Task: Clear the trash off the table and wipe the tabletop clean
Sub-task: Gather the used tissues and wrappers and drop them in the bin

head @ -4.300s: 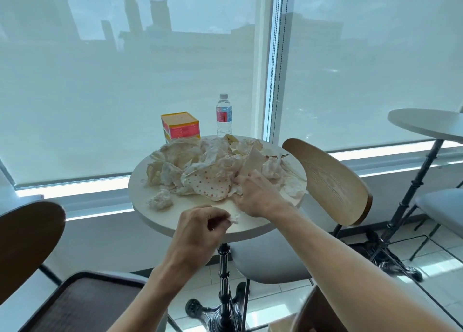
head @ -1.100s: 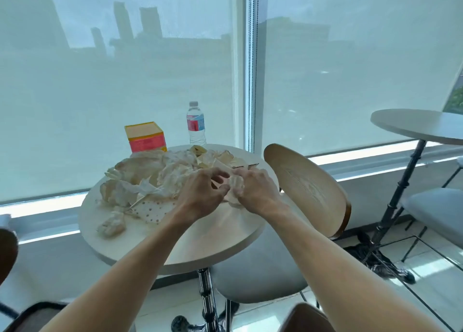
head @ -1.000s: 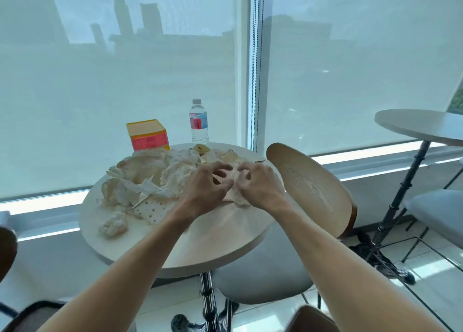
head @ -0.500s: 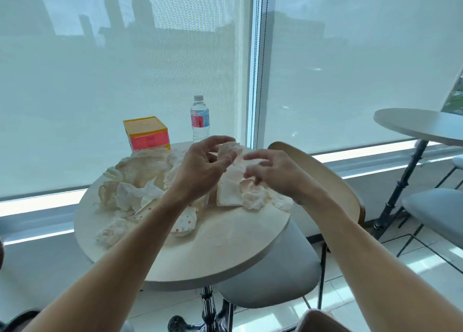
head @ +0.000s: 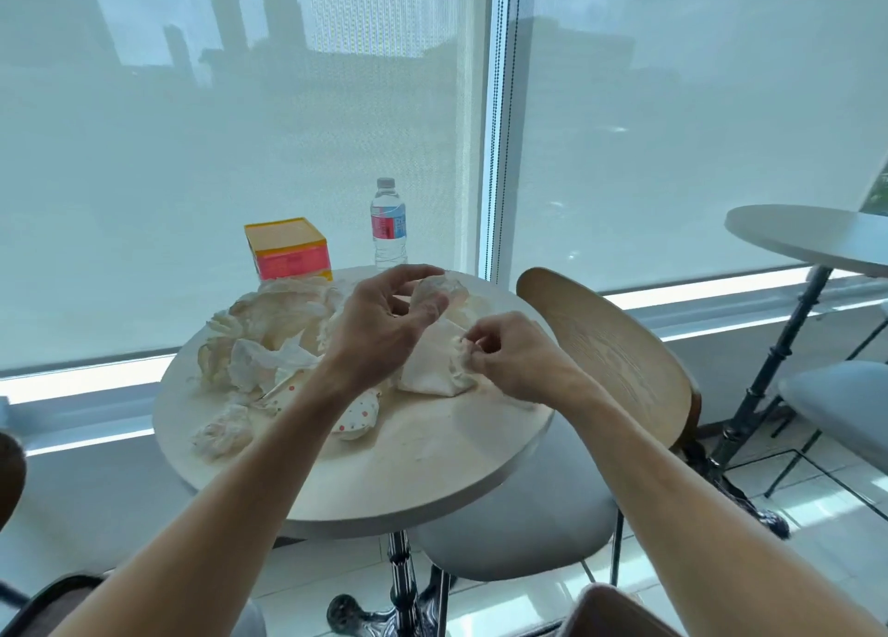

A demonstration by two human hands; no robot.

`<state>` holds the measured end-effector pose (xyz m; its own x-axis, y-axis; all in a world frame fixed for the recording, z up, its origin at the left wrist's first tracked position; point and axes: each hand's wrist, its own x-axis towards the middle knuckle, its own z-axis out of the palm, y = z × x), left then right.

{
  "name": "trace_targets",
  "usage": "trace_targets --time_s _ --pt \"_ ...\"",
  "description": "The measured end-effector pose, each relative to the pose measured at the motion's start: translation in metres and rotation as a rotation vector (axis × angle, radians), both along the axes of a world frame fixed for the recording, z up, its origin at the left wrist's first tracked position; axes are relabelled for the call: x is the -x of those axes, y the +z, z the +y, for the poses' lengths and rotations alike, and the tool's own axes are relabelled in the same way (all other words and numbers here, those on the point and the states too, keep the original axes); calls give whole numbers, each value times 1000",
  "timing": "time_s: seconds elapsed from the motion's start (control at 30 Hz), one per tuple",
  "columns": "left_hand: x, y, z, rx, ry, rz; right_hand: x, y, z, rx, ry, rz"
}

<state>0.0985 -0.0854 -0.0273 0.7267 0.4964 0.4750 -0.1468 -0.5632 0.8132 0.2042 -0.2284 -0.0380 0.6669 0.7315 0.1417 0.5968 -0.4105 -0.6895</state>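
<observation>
Round pale wooden tabletop [head: 408, 463] by shaded window; near-right edge bare. Crumpled white paper trash pile [head: 269, 329] centre-left. Left hand [head: 384, 329] and right hand [head: 509, 353] pinch crumpled white napkins [head: 432, 358] centre frame.

Subject: the person's body as seen from the head camera.

Two bare forearms enter from the lower edge of the frame, one from the lower left and one from the lower right, and narrow toward the wrists near the frame's centre. No sleeve or cuff covers either arm along its visible length.

The bare left hand [head: 379, 329] carries nothing on the wrist or on the fingers that show. The bare right hand [head: 511, 353] is likewise plain at the wrist and knuckles.

Fingernails, where seen, are short. Finer surface detail is too blurred to report.
</observation>
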Motion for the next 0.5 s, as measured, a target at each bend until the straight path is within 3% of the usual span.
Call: trace_targets --time_s 0.2,0.5 --pt "16 9 -12 31 6 -27 5 30 -6 -400 65 305" --pt "34 6 -51 50 5 -34 16 42 -53 -536 54 479"
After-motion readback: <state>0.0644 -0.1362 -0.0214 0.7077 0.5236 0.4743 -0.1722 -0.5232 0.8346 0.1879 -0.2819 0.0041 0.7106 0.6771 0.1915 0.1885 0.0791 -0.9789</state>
